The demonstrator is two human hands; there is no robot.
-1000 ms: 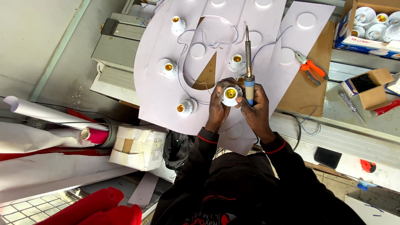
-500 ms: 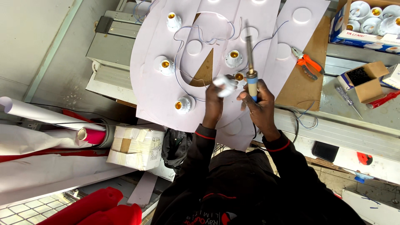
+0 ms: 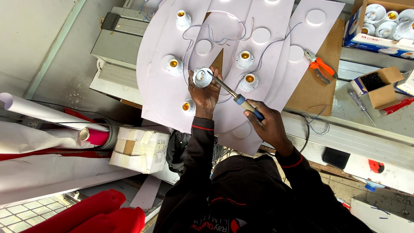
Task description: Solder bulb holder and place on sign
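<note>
Across the workbench lies a big white petal-shaped plastic panel (image 3: 172, 92), cut with round holes and carrying several white lamp sockets with brass centres (image 3: 244, 59), joined by thin looping wires (image 3: 215, 41). Everything else is placed from this panel.

At the panel's middle, beside a triangular gap, the left hand (image 3: 204, 92) is closed around one loose white lamp socket (image 3: 202, 77), tilted so its back faces the tool. Toward the panel's near edge, the right hand (image 3: 267, 125) is wrapped around the blue-and-cream grip of a soldering iron (image 3: 228, 91), whose metal shaft slants up to meet the held socket. The hands are apart, each clamped on its own thing.

The socket looks light, hard and smooth, probably brittle if squeezed; holding it by the outer body, as now, seems best. The iron is stiff and slim, its metal end likely hot, so only the padded handle is safe to hold.

Right of the panel a sheet of brown cardboard (image 3: 310, 90) carries orange-handled pliers (image 3: 319, 69). Farther right stand a small open cardboard box of dark screws (image 3: 381, 86) and a screwdriver (image 3: 360, 103); beyond the panel's far right corner sits a carton of spare sockets (image 3: 379, 26). Left of the panel lie rolled sheets (image 3: 47, 114) and a taped white packet (image 3: 138, 149). The wires crossing the panel crowd the work spot.
</note>
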